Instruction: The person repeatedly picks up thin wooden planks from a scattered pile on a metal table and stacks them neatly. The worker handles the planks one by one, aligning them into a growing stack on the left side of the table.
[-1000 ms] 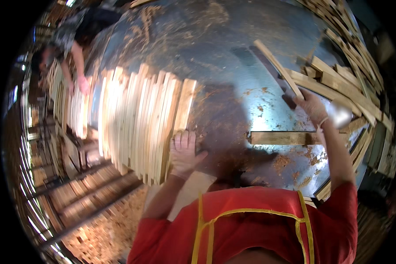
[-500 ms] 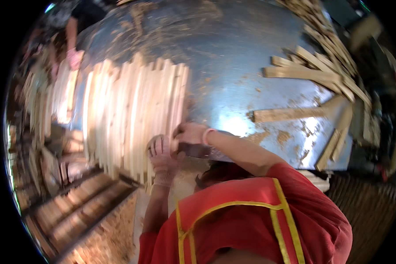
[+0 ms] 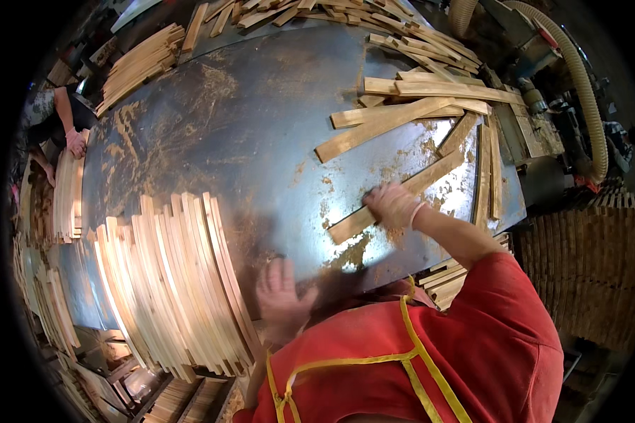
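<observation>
My right hand (image 3: pixel 395 205), in a pale thin glove, is closed over a flat wooden slat (image 3: pixel 434 173) lying aslant on the metal tabletop (image 3: pixel 261 162). The slat's near end sticks out to the left of my fingers. My left hand (image 3: pixel 279 290), also gloved and somewhat blurred, hovers near the table's front edge with its fingers stretched out and nothing in them. Just left of it stands a row of pale wooden strips (image 3: pixel 169 275), packed side by side and running away from me.
More slats (image 3: pixel 395 123) lie loosely heaped at the right and far side. Another person's gloved hand (image 3: pixel 75 142) rests on a strip bundle (image 3: pixel 67 190) at far left. A ribbed hose (image 3: pixel 578 77) hangs at far right, above stacked wood (image 3: pixel 578 261).
My right hand has left the strip row and reached right, onto a slat. My left hand has come off the strips. The view has swung to the right.
</observation>
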The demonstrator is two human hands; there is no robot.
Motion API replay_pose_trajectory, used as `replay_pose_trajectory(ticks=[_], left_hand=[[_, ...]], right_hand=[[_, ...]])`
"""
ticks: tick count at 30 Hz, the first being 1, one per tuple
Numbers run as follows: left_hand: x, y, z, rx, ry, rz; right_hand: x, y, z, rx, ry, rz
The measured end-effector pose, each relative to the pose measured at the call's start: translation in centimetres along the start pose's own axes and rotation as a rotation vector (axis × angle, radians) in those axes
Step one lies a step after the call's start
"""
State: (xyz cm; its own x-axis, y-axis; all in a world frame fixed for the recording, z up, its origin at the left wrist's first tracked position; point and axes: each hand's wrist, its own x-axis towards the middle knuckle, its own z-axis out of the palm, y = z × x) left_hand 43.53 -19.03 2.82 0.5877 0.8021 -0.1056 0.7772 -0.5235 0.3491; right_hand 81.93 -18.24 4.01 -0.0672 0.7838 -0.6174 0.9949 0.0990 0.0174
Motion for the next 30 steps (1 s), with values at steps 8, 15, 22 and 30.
replay_pose_trajectory(ticks=[8, 15, 22, 30], left_hand=[[11.6, 5.1, 6.5, 0.103, 0.021, 0.27], [8.1, 2.6, 4.6, -0.06, -0.128, -0.043], [0.7, -0.1, 2.0, -0.994, -0.036, -0.689], [-2.1, -5.4, 1.1, -0.532, 0.082, -0.523]], right_hand=[[9.6, 14.6, -3.6, -0.167, 0.56, 0.26], [12.5, 17.1, -10.1, 0.231, 0.165, 0.208], [13.9, 2.3, -7.2, 1.611, 0.151, -0.105], [13.3, -23.0, -0.8, 2.434, -0.04, 0.097]])
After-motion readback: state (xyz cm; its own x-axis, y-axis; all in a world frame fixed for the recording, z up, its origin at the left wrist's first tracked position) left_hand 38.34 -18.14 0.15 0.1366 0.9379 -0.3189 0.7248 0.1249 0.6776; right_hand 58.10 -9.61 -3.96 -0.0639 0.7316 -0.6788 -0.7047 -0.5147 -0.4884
